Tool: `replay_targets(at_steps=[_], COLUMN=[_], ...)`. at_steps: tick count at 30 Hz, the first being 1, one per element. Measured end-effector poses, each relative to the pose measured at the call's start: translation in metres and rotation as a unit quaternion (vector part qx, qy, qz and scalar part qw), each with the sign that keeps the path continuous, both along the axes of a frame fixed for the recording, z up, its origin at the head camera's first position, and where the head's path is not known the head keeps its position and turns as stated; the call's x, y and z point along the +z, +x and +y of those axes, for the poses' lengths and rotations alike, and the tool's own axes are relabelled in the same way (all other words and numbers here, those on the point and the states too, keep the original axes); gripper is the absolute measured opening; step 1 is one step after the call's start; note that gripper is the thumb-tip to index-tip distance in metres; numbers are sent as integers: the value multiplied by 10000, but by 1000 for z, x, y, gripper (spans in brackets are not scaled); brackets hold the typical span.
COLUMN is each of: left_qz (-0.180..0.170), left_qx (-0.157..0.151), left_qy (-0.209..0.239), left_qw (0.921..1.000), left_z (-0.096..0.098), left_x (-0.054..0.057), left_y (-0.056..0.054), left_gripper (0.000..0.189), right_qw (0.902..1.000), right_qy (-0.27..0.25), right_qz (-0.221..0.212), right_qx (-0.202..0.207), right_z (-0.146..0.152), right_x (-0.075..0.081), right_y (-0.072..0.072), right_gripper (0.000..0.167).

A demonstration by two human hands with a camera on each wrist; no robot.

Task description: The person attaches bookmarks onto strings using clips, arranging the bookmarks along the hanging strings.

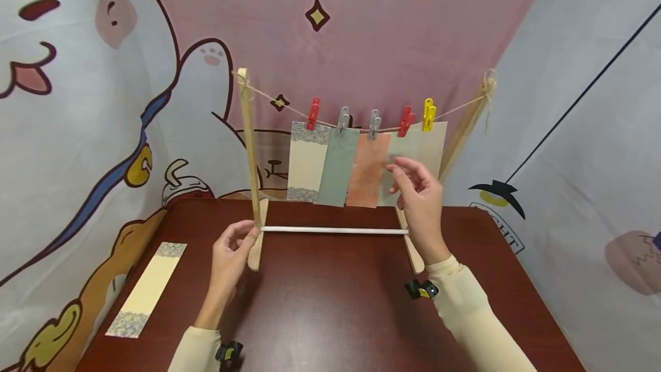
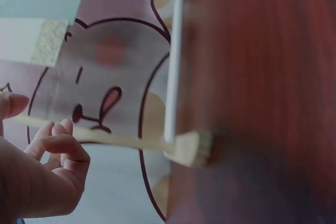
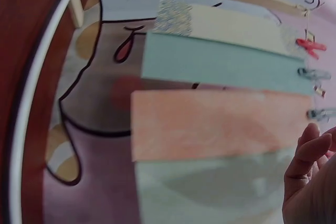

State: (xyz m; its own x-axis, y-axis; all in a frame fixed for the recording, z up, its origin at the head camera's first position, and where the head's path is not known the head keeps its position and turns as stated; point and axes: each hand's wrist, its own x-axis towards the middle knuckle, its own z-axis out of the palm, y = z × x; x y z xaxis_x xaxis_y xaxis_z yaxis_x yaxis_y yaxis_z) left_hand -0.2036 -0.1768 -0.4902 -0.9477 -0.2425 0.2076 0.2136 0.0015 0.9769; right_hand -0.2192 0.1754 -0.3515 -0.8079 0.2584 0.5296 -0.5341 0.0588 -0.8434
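Note:
On a string between two wooden posts hang paper strips: a cream strip with lace-patterned ends (image 1: 307,162), a blue-green strip (image 1: 337,168), an orange strip (image 1: 369,171), a pale green strip (image 3: 220,187) and a beige one (image 1: 435,145). Red, clear and yellow clothespins (image 1: 429,115) clip them at the top. My right hand (image 1: 420,202), fingers loosely bent and holding nothing, is in front of the pale green strip. By the foot of the left post (image 1: 250,148) is my left hand (image 1: 232,248), its fingers loosely bent beside the wood; any contact is unclear.
A white rod (image 1: 335,230) joins the stand's two wooden feet near the table's back edge. Another lace-ended cream strip (image 1: 147,289) lies on the dark table (image 1: 320,314) at the left. The right post (image 1: 467,122) leans outward. Behind hangs a printed cloth (image 1: 387,27).

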Motion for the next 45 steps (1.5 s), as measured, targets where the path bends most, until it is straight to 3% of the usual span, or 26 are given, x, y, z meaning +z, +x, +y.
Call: replay_targets(at_steps=[4,7,15,26,34,39,45], left_qz=[-184,-298,-539,-1543,-1748,-1921,-2222], left_qx=[255,278,493,655,933,1204,1289], left_qy=[-71,-138,-458,-1295,-1276,-1497,-2371], left_qw=[9995,9991,9963,9773,9718,9624,9369], left_z=[-12,-20,-38,-77,-105,-123,-148], left_x=[-11,-18,-24,-35,-43,-48,-55], left_y=[5,6,17,33,43,50,57], left_gripper=[25,30,29,40,40,39,47], right_qw=[9998,9993,9984,9934,9891,9789,9499], right_qy=[-135,-258,-336,-415,-398,-104,1047], right_qz=[-102,-116,-257,-622,-913,-1463,-2209], right_qx=[-98,-225,-379,-875,-1087,-1422,-1947], right_z=[14,24,41,74,94,103,114], right_x=[-15,-26,-60,-118,-146,-158,-172], right_y=[1,1,0,-1,-4,-6,-11], right_gripper=[25,23,27,26,27,26,23])
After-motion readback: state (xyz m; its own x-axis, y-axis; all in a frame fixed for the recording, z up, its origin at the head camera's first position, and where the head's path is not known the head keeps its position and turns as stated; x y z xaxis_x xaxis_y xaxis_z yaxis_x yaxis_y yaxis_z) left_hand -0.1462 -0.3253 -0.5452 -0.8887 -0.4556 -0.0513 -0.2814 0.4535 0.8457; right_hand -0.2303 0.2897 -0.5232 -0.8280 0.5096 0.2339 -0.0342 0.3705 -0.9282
